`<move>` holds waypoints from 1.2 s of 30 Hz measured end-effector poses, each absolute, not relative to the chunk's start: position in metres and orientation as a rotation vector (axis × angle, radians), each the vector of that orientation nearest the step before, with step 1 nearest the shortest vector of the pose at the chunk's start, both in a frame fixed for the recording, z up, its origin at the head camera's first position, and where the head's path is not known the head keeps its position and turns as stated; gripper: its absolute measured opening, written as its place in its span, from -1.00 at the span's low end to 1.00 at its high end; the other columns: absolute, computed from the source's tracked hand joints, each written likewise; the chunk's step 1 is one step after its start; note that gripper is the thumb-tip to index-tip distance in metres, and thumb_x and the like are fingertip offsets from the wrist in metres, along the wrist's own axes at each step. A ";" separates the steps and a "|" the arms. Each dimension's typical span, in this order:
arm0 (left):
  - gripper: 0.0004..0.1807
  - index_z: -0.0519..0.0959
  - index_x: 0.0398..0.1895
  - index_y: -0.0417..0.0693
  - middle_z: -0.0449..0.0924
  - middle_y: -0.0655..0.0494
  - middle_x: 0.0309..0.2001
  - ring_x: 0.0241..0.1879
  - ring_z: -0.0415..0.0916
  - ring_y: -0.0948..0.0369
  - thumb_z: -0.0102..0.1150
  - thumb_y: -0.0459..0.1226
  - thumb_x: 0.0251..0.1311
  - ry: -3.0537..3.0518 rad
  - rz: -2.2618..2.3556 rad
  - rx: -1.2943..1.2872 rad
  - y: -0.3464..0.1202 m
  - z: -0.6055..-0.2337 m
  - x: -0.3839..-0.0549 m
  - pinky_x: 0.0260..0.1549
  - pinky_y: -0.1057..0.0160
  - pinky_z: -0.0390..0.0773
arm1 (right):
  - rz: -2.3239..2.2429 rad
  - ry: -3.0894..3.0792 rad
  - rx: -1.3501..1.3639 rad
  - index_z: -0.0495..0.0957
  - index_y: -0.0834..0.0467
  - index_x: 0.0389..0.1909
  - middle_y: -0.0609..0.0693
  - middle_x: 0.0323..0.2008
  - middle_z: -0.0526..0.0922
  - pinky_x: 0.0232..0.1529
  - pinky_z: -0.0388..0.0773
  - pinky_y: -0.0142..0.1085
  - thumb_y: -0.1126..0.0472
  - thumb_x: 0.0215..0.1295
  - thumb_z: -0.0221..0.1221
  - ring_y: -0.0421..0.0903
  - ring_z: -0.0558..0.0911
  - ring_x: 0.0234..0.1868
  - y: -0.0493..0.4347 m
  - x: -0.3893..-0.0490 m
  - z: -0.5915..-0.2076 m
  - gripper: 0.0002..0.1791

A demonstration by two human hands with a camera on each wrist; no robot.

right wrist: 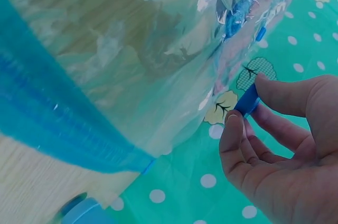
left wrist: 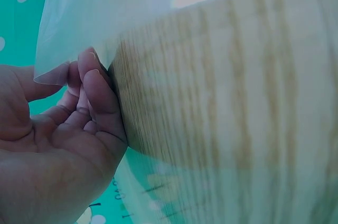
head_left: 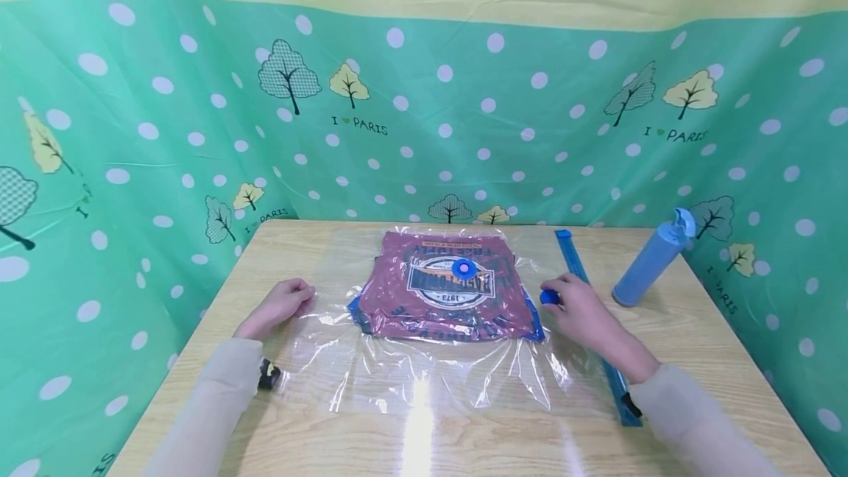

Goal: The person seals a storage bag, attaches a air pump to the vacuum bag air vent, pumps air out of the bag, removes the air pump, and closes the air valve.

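Note:
A clear vacuum storage bag (head_left: 411, 374) lies flat on the table with folded maroon printed clothing (head_left: 397, 308) inside. A blue edge of fabric shows beneath the maroon. On top of the bag sits a round blue valve (head_left: 464, 269) with a pink centre, its cap off. My right hand (head_left: 579, 311) pinches a blue valve cap (right wrist: 247, 101) between thumb and fingers, above the bag's right part. At the bag's left edge, my left hand (head_left: 281, 305) pinches the clear film between thumb and fingertips, as the left wrist view shows, the film lifted there.
A blue zip seal (head_left: 573, 256) runs along the bag's right side, passing under my right forearm. Farther right a blue hand pump (head_left: 649, 263) stands upright on the wooden table (head_left: 722, 403). A green dotted curtain (head_left: 530, 146) surrounds the back and sides.

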State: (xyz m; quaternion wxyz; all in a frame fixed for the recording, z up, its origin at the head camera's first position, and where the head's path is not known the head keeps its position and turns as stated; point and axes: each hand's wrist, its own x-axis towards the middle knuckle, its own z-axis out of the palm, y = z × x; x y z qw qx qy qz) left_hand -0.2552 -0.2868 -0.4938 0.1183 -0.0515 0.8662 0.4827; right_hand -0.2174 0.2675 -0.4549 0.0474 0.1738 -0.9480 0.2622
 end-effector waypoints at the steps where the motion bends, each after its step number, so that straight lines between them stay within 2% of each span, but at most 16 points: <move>1: -0.78 0.52 -0.22 -0.26 0.51 0.08 -0.40 -0.38 0.43 0.19 0.00 -0.29 0.60 2.534 1.412 -0.147 -0.287 -0.494 -0.255 -0.38 0.30 0.48 | 0.799 -2.885 0.537 0.63 0.47 0.10 0.30 -0.07 0.60 -0.20 0.75 -0.05 0.48 0.32 0.36 0.16 0.69 -0.15 0.266 -0.219 -0.456 -0.65; 16: -0.76 0.52 -0.27 -0.23 0.50 0.09 -0.44 -0.42 0.42 0.20 0.01 -0.27 0.60 2.554 1.398 -0.126 -0.286 -0.495 -0.258 -0.42 0.31 0.45 | 0.761 -2.900 0.587 0.64 0.47 0.09 0.31 -0.07 0.61 -0.17 0.75 -0.05 0.46 0.34 0.35 0.12 0.69 -0.14 0.249 -0.236 -0.467 -0.67; 26: -0.77 0.52 -0.24 -0.25 0.51 0.09 -0.42 -0.41 0.43 0.21 0.01 -0.28 0.60 2.537 1.421 -0.141 -0.288 -0.493 -0.256 -0.41 0.31 0.47 | 0.750 -2.925 0.590 0.61 0.47 0.18 0.28 -0.02 0.62 -0.08 0.73 -0.04 0.41 0.34 0.37 0.13 0.68 -0.07 0.226 -0.244 -0.469 -0.58; 36: -0.76 0.51 -0.25 -0.27 0.51 0.07 -0.43 -0.43 0.41 0.19 0.01 -0.28 0.60 2.534 1.439 -0.123 -0.288 -0.493 -0.254 -0.43 0.32 0.44 | 0.789 -2.920 0.597 0.62 0.41 0.19 0.28 0.01 0.63 0.03 0.68 0.03 0.40 0.35 0.36 0.15 0.66 0.00 0.203 -0.256 -0.472 -0.59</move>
